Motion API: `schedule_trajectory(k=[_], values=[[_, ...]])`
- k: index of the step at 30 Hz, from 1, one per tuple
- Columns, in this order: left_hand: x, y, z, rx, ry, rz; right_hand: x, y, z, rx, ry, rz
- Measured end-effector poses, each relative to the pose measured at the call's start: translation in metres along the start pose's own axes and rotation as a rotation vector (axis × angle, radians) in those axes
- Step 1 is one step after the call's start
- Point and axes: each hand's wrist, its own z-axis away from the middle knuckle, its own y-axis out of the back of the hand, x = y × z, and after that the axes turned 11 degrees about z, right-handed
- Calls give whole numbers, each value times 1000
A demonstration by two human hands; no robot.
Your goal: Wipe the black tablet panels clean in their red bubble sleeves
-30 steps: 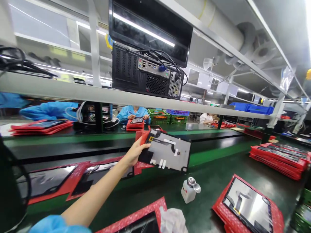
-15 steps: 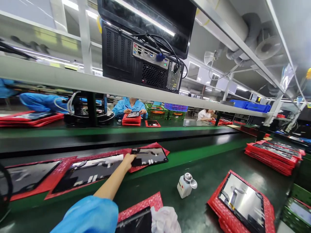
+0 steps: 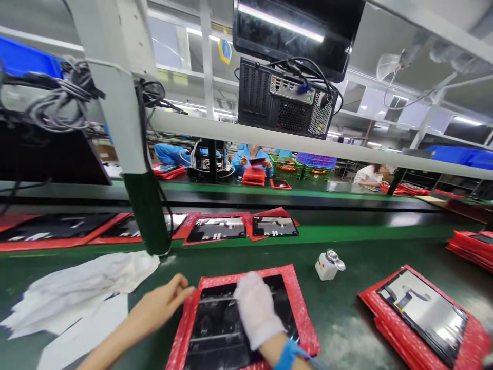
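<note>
A black tablet screen panel (image 3: 219, 318) lies on red bubble-wrap bags (image 3: 302, 318) right in front of me. My right hand (image 3: 256, 308), in a white glove with a blue strap at the wrist, rests on the panel. Its fingers look closed together, and whatever is under them is hidden. My left hand (image 3: 164, 300) is bare and hovers by the left edge of the red bags. Its fingers are loosely bent, the thumb apart, nothing between them.
A white pump bottle (image 3: 327, 266) stands to the right, near a panel on stacked red bags (image 3: 423, 313). White cloths (image 3: 84, 282) lie left, beside a post (image 3: 148, 216). Panels on red bags (image 3: 221, 228) line the green strip behind. Co-workers sit across.
My left hand has left the panel on the far green strip and come back to the near bags. The view has turned left and down, showing both hands, the post and the cloths.
</note>
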Motion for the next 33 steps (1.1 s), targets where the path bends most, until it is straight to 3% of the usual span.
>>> schedule_trajectory(k=[2,4,6,8,10,12,15,17,19,22,24,26,30,33], values=[[-25,-14,23,-48,109,125,-31,-5,-16,-70,112,24],[-39,-30,34,-61,101,239,-26,-8,-24,-129,171,43],[-43,-41,36,-43,23,220,12,-5,-21,-170,76,103],[-42,-47,35,-44,-29,76,58,3,-6,-171,-146,203],[-39,-50,33,-55,-23,-67,79,13,16,-165,-257,251],[-37,-51,32,-53,-12,-132,62,18,39,-141,-258,227],[-36,-53,32,-27,3,-168,8,16,68,-95,-171,119],[-36,-54,33,2,10,-211,-3,16,83,-84,-163,96],[-36,-54,34,27,19,-242,16,23,99,-75,-230,144],[-36,-53,34,34,47,-244,65,37,121,-30,-379,265],[-36,-55,31,11,59,-231,77,38,125,-32,-466,271],[-35,-57,28,-11,56,-225,63,29,114,-80,-464,153],[-35,-59,16,27,22,-257,25,3,57,-204,-242,-164],[-35,-61,4,82,-14,-291,39,-4,8,-275,-175,-294]])
